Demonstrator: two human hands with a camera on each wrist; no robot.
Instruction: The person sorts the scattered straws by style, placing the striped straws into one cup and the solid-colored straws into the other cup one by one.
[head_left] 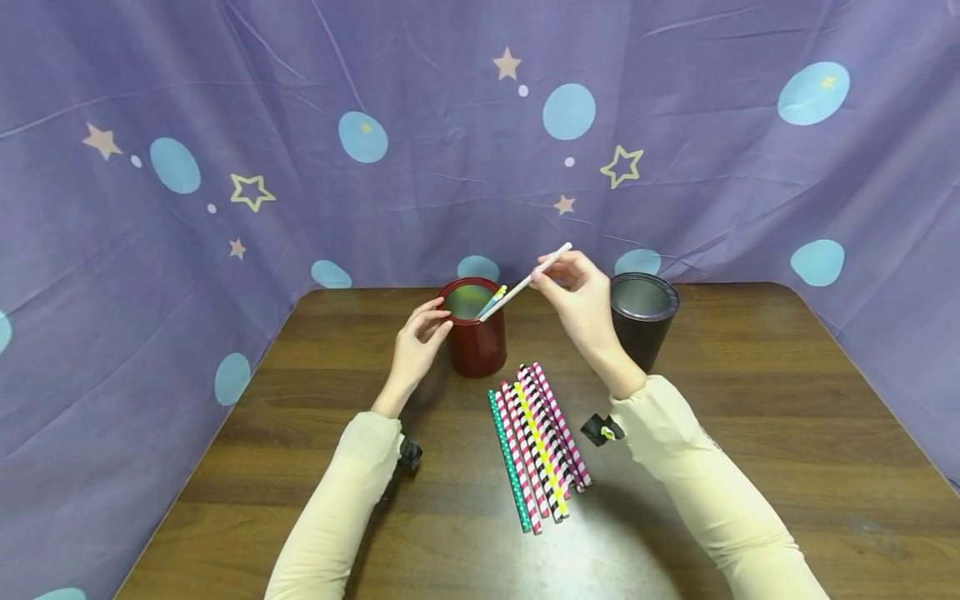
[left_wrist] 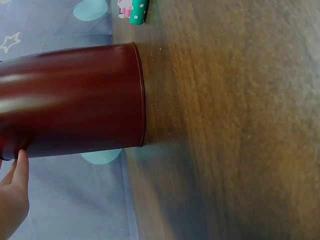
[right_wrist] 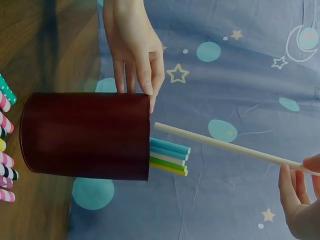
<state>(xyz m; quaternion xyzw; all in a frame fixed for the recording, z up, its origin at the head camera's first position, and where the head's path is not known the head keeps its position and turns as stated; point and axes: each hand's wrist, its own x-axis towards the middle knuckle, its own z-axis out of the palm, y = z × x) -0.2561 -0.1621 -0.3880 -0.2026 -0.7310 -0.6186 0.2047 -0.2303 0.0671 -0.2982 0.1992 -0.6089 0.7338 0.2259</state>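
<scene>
the table (head_left: 787,417) bears patterned straws (head_left: 541,450), a red can (head_left: 477,348), a black can (head_left: 647,337).

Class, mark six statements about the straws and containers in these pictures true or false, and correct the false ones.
1. The right-hand grip holds a white straw. True.
2. Coloured straws stick out of the red container. True.
3. The white straw is fully inside the red container. False: it is outside, its lower end near the mouth.
4. Patterned straws lie on the table. True.
5. The left-hand grip touches the patterned straws. False: it touches the red container.
6. In the head view, the black container stands left of the red container. False: it stands to the right.
</scene>
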